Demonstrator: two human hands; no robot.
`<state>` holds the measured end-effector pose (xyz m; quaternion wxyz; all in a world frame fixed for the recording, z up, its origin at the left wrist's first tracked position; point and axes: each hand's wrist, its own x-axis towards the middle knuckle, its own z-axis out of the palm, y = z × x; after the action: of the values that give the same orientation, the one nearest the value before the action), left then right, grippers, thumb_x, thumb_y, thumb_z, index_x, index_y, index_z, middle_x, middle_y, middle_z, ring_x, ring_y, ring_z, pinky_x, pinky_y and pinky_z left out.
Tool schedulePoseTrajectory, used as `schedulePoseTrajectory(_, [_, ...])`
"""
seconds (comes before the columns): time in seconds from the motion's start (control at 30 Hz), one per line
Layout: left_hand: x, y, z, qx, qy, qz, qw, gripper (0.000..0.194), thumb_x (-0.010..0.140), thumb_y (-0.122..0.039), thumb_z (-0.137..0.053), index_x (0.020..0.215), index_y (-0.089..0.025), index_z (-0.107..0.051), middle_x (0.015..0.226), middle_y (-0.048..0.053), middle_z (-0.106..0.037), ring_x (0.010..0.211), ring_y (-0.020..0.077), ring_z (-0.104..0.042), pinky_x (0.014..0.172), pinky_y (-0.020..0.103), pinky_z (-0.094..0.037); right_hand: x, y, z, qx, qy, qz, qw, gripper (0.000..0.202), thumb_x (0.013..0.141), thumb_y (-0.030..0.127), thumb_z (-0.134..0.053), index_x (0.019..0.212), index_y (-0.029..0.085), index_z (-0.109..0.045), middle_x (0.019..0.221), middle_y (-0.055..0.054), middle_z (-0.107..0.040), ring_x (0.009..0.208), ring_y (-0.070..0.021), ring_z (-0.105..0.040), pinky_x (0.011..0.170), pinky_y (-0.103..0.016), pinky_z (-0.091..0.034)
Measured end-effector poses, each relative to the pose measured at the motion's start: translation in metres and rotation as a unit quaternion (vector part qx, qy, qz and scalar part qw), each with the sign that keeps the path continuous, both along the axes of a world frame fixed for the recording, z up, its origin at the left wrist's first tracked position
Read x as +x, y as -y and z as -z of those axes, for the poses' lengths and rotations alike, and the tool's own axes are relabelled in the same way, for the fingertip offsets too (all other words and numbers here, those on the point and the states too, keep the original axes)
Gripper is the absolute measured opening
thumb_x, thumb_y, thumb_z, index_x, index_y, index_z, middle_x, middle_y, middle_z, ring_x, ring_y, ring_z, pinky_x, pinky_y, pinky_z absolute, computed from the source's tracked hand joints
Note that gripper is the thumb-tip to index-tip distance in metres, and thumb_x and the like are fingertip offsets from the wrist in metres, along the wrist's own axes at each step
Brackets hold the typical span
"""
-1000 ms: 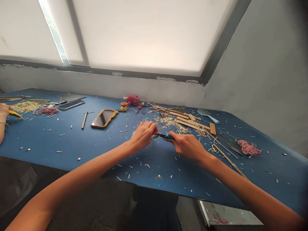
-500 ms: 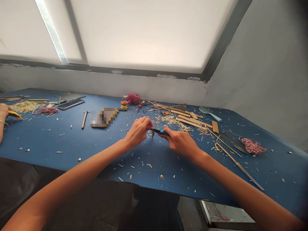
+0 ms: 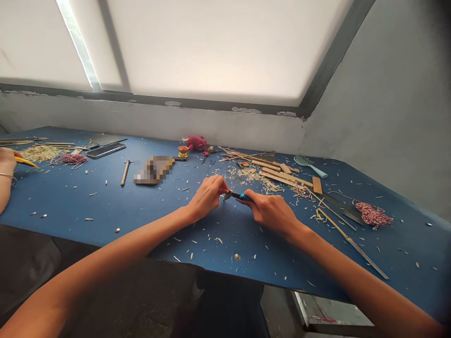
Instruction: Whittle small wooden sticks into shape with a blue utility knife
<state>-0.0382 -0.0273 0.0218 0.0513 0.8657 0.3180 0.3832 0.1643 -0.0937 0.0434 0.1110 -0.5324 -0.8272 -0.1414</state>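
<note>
My right hand (image 3: 274,210) is wrapped round the blue and black handle of a knife (image 3: 244,196), whose short blade points left. My left hand (image 3: 210,197) is closed in a pinch right at the blade end. What its fingers hold is mostly hidden; a small tan bit shows beside the blade. Both hands are just above the blue table (image 3: 211,244), over scattered shavings. Behind my right hand lies a pile of pale shavings (image 3: 250,175) next to several flat bamboo strips (image 3: 287,177).
At the far left a person's hand (image 3: 7,162) holds a yellow tool (image 3: 26,162). Around the table lie a small hammer (image 3: 125,173), a phone (image 3: 106,150), a red plush toy (image 3: 196,142), a pale green hairbrush (image 3: 310,165), red-and-white string (image 3: 373,213) and a thin bamboo stick (image 3: 352,243).
My hands have shifted slightly to the right in view, along with the table's contents. The blade now lies more slanted by my left fingertips. The other person's yellow tool has moved a little.
</note>
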Motion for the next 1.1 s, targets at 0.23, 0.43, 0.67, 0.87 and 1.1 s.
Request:
schedulePoseTrajectory(0.23, [-0.007,-0.006,0.006,0.021,-0.095,0.014,0.995,0.016,0.086,-0.007,-0.04,0.081,-0.018,-0.051,0.083,0.002,-0.059,0.081,0.016,-0.05,0.076,0.031,-0.034,-0.001,-0.009,0.009,-0.014,0.041,-0.025,0.999,0.024,0.094,0.031,-0.031,0.093,0.021,-0.052,0.078,-0.004,-0.067,0.064,-0.0167,-0.062,0.05,-0.026,-0.022])
schedulePoseTrajectory(0.43, [-0.005,-0.007,0.0,0.03,-0.036,0.004,0.999,0.013,0.09,-0.015,-0.042,0.084,-0.019,-0.053,0.083,0.001,-0.059,0.083,0.0148,-0.051,0.077,0.029,-0.034,0.002,-0.011,0.006,0.001,-0.01,-0.017,1.0,0.025,0.094,0.038,-0.033,0.093,0.021,-0.052,0.076,-0.002,-0.065,0.062,-0.016,-0.06,0.05,-0.025,-0.025])
schedulePoseTrajectory(0.67, [-0.006,-0.002,-0.025,0.056,0.148,-0.068,0.985,0.016,0.094,-0.021,-0.036,0.105,-0.021,-0.048,0.101,0.004,-0.055,0.089,0.0125,-0.051,0.086,0.031,-0.033,0.034,-0.017,-0.022,0.085,-0.292,0.103,0.947,0.033,0.087,0.052,-0.04,0.099,0.023,-0.051,0.068,-0.002,-0.059,0.055,-0.0155,-0.053,0.051,-0.026,-0.034])
schedulePoseTrajectory(0.87, [-0.006,0.007,-0.029,-0.039,-0.036,0.04,0.998,0.028,0.085,-0.047,-0.049,0.087,-0.021,-0.06,0.092,0.002,-0.057,0.093,0.0177,-0.046,0.088,0.038,-0.027,0.066,-0.027,-0.024,-0.061,-0.383,0.128,0.913,0.04,0.07,0.055,-0.061,0.089,0.021,-0.052,0.07,-0.004,-0.059,0.057,-0.018,-0.054,0.052,-0.03,-0.04])
schedulePoseTrajectory(1.1, [-0.003,0.03,-0.025,-0.187,-0.199,0.192,0.943,0.039,0.067,-0.061,-0.062,0.079,-0.024,-0.067,0.106,0.004,-0.052,0.104,0.0245,-0.038,0.09,0.04,-0.027,0.057,-0.026,-0.019,-0.096,-0.368,0.134,0.915,0.041,0.073,0.053,-0.058,0.096,0.019,-0.052,0.083,-0.005,-0.061,0.061,-0.0158,-0.056,0.059,-0.03,-0.043])
